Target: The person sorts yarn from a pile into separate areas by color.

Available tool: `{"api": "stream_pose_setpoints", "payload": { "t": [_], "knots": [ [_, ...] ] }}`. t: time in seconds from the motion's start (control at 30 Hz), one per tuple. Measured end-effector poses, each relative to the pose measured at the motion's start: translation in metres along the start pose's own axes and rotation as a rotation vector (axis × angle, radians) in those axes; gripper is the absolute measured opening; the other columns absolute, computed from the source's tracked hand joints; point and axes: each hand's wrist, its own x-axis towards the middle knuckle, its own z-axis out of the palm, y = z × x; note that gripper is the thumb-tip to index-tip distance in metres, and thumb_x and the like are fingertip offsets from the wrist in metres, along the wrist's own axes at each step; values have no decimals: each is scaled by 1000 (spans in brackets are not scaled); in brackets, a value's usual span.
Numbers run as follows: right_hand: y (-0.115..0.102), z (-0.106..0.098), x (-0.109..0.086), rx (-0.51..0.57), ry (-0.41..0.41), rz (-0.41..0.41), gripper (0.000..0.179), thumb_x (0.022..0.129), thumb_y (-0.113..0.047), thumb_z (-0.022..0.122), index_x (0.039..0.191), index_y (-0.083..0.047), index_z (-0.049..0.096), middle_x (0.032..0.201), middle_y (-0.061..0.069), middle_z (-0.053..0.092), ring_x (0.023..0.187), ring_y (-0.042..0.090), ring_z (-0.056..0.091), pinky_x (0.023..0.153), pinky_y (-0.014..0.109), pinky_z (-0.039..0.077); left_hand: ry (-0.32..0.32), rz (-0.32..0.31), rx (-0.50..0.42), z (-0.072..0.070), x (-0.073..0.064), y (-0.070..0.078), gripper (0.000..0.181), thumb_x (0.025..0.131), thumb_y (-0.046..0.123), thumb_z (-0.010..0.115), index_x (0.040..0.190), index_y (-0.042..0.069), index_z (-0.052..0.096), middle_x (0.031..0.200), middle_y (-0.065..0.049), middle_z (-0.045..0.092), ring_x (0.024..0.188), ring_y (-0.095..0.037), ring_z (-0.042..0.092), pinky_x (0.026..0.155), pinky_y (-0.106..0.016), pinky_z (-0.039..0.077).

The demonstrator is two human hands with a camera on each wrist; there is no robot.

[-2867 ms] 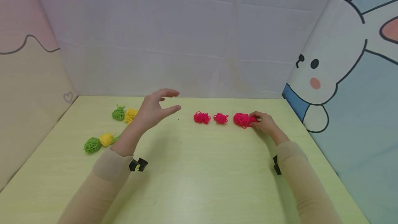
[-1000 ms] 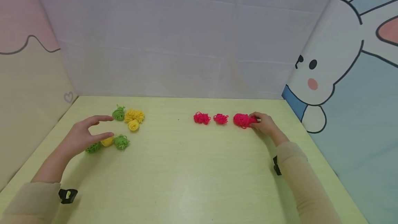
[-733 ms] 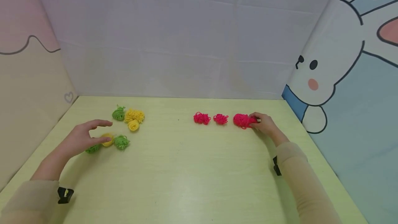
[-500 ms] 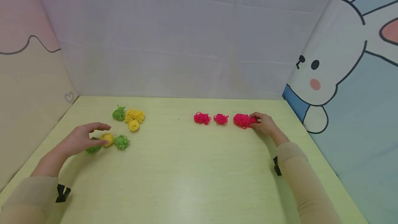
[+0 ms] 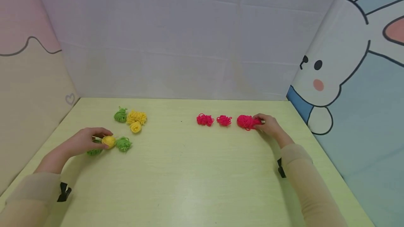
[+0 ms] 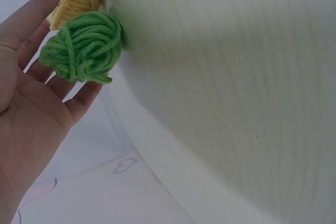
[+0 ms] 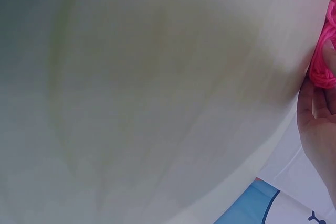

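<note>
At frame left, the left hand [image 5: 83, 142] pinches a yellow ball [image 5: 109, 141]; right of centre, the right hand [image 5: 268, 124] pinches pink yarn [image 5: 245, 122].

Left hand [image 5: 82, 141] and right hand [image 5: 268, 124] pinch, well apart.

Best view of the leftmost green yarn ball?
Left wrist: the green yarn ball shows large and almost whole. Head: the left hand partly covers it. Right wrist: not visible there.
</note>
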Motion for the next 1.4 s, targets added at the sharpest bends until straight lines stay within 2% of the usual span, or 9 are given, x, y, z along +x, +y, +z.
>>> {"api": "stream_pose_setpoints", "payload": {
  "t": [0.13,0.23,0.37,0.67,0.87,0.93,1.2,1.4],
  "knots": [
    [0,1,0,-6,8,-6,31,89,-8,63,119,0,56,120,24,54,117,43,47,99,52,43,-14,5,-11,2,2,-2,51,78,33,76,119,6,62,116,-17,62,101,-33,60,77,-37,52],
    [1,2,0,-14,13,-15,31,89,-8,63,118,-1,56,119,24,54,116,43,48,99,52,43,-17,-12,-7,4,4,-4,49,78,34,76,118,8,63,116,-15,62,99,-30,61,75,-29,52],
    [1,1,0,-21,16,-13,31,90,-8,63,119,-1,56,119,24,54,117,43,47,99,53,42,-14,-23,-7,6,6,-3,49,78,35,76,117,9,63,115,-14,63,99,-29,61,73,-27,51],
    [1,2,1,-29,30,-35,30,89,-9,64,118,-1,57,118,23,56,116,42,48,99,53,42,0,-28,-12,3,6,-3,49,78,35,75,117,8,63,116,-18,62,100,-31,61,75,-32,52],
    [0,2,0,-26,16,-7,31,90,-8,63,119,-1,56,121,24,54,118,42,47,100,53,42,28,-21,-12,-2,6,1,48,80,32,75,118,7,62,120,-22,59,102,-37,59,84,-49,50],
    [0,1,1,-26,4,7,32,90,-9,62,121,-1,55,122,24,53,119,42,46,100,52,42,43,-14,-4,-4,6,3,47,81,31,75,119,6,61,120,-21,59,102,-37,59,84,-52,49],
    [0,0,0,-24,-10,25,34,90,-9,62,122,-2,54,123,24,52,119,42,44,99,52,43,133,3,10,-10,7,15,44,84,29,72,120,6,60,120,-21,58,101,-36,59,84,-50,49],
    [0,1,2,-20,-11,14,33,90,-9,62,121,-2,54,123,24,52,119,42,45,99,52,43,152,-21,-15,-13,9,30,48,86,35,69,123,6,58,123,-21,56,105,-39,57,88,-56,46]
  ]
}}
